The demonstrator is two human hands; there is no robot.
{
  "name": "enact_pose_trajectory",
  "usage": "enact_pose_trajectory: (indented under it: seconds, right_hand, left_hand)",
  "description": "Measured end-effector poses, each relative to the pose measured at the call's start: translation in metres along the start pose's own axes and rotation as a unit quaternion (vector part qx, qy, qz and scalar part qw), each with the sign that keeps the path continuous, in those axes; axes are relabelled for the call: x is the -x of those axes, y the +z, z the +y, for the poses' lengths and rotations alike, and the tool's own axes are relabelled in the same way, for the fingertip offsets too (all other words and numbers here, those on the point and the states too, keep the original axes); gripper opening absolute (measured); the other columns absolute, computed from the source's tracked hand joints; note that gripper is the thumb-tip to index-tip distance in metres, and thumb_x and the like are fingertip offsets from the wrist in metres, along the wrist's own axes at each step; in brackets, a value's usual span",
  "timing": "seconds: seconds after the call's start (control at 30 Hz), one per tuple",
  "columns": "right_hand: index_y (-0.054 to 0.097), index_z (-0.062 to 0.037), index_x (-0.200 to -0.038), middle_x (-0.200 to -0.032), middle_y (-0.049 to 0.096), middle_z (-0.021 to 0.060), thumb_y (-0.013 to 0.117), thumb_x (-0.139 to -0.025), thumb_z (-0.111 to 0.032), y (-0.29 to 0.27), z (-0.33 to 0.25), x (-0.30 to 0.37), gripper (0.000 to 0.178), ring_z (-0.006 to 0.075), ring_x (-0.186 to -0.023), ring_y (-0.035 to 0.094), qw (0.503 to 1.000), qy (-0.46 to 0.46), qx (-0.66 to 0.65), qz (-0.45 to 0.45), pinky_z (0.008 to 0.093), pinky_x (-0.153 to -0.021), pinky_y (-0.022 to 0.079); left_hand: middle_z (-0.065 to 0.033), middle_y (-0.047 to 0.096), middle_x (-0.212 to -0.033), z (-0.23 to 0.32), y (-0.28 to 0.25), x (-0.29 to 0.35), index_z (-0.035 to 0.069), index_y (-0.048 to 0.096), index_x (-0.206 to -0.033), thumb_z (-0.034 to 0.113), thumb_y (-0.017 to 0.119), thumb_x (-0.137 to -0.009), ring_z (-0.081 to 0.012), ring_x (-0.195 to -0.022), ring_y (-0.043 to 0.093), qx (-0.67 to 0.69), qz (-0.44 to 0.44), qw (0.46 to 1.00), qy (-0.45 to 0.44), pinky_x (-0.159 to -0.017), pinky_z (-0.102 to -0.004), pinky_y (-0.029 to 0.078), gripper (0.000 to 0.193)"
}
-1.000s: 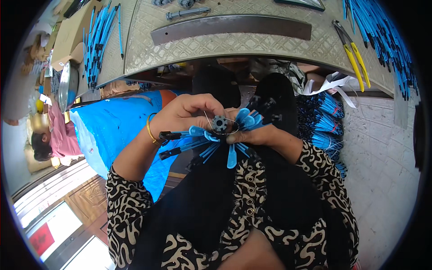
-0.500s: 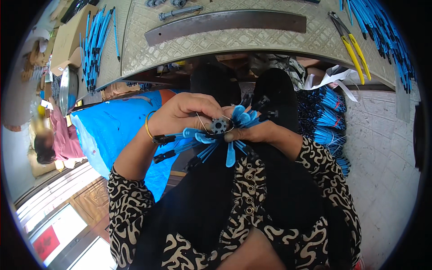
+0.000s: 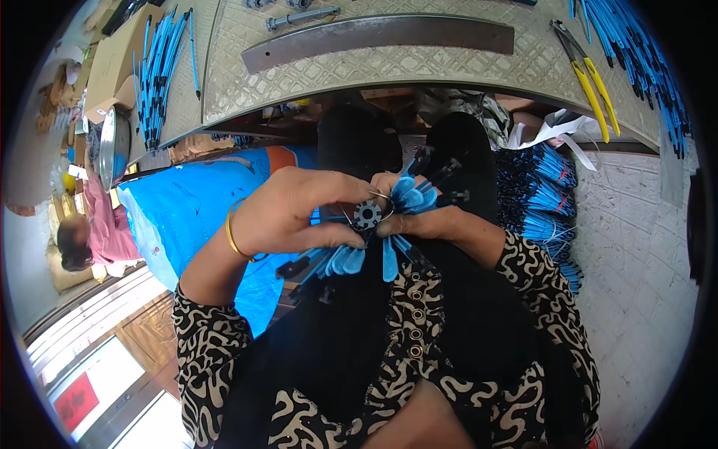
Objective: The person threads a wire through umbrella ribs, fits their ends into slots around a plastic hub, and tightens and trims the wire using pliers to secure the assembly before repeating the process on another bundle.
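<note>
Over my lap I hold a dark grey slotted hub [image 3: 368,224], round and gear-like. My left hand [image 3: 288,209] is closed about its left side, thumb below and forefinger above. From the right, my right hand [image 3: 434,222] pinches its edge. Slim blue rods with flat, rounded blue ends and black clip-like tips fan out from the hub. One bunch of blue ends [image 3: 413,194] points up and right; another bunch [image 3: 345,261] lies under my left thumb. A single flat blue end [image 3: 390,262] hangs below the hub. Thin wire [image 3: 380,194] shows near my fingertips.
On the table [image 3: 374,75] ahead lie a curved metal strip [image 3: 381,41], yellow-handled cutters [image 3: 594,90], a bolt-like part [image 3: 303,17], and blue rods at left [image 3: 159,75] and right [image 3: 636,56]. Bundled rods [image 3: 546,191] stand right of my knees; a blue sack [image 3: 187,209] sits left. Another person [image 3: 105,224] is far left.
My left hand has shifted its hold, its thumb now across the hub's lower left. The left-hand blue rods have swung down beneath that hand. My right hand has stayed nearly in place.
</note>
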State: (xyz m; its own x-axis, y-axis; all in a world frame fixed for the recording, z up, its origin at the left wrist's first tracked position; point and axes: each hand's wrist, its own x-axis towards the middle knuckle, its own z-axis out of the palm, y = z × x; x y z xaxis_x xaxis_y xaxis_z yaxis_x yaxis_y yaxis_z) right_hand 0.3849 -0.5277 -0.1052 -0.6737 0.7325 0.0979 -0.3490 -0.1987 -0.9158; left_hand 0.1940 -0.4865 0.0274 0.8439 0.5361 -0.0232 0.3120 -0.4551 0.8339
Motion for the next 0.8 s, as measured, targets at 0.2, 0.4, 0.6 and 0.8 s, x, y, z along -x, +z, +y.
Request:
enact_pose_trajectory:
  seconds: [0.2, 0.4, 0.6, 0.8]
  right_hand:
    - [0.057, -0.0059, -0.084, -0.074, 0.054, -0.0010, 0.075, -0.070, -0.033, 0.000, 0.000, 0.001, 0.036, 0.0091, -0.069, 0.051, 1.000, -0.016, 0.012, 0.006, 0.0248, -0.063, 0.043]
    - [0.053, -0.0066, -0.084, -0.077, 0.050, -0.0004, 0.072, -0.072, -0.039, -0.001, -0.015, 0.001, 0.039, 0.0090, -0.072, 0.048, 1.000, 0.005, -0.012, -0.006, 0.0245, -0.065, 0.041]
    - [0.047, -0.0082, -0.081, -0.082, 0.046, -0.0010, 0.068, -0.076, -0.042, 0.001, -0.016, 0.006, 0.040, 0.0086, -0.077, 0.045, 0.990, 0.037, -0.118, 0.061, 0.0249, -0.068, 0.037]
    - [0.049, -0.0075, -0.086, -0.081, 0.047, -0.0014, 0.069, -0.074, -0.046, 0.000, -0.011, 0.008, 0.045, 0.0086, -0.076, 0.046, 0.992, 0.053, -0.104, 0.038, 0.0239, -0.069, 0.039]
  left_hand:
    - [-0.0125, 0.063, -0.079, -0.005, 0.017, 0.001, 0.000, 0.059, -0.087, 0.014, 0.077, -0.061, -0.0259, -0.065, 0.062, -0.096, 0.092, 0.987, 0.090, -0.057, -0.0289, 0.049, 0.034]
    - [-0.0104, 0.063, -0.075, -0.004, 0.029, -0.001, 0.001, 0.060, -0.081, 0.012, 0.076, -0.058, -0.0219, -0.060, 0.060, -0.081, 0.165, 0.978, 0.097, -0.050, -0.0265, 0.044, 0.030]
    - [-0.0095, 0.063, -0.075, -0.007, 0.032, 0.000, 0.002, 0.060, -0.082, 0.011, 0.076, -0.058, -0.0209, -0.059, 0.060, -0.077, 0.183, 0.976, 0.088, -0.049, -0.0260, 0.043, 0.030]
    - [-0.0087, 0.063, -0.075, -0.005, 0.033, 0.000, 0.002, 0.061, -0.083, 0.011, 0.076, -0.059, -0.0204, -0.059, 0.059, -0.074, 0.184, 0.978, 0.064, -0.051, -0.0257, 0.043, 0.030]
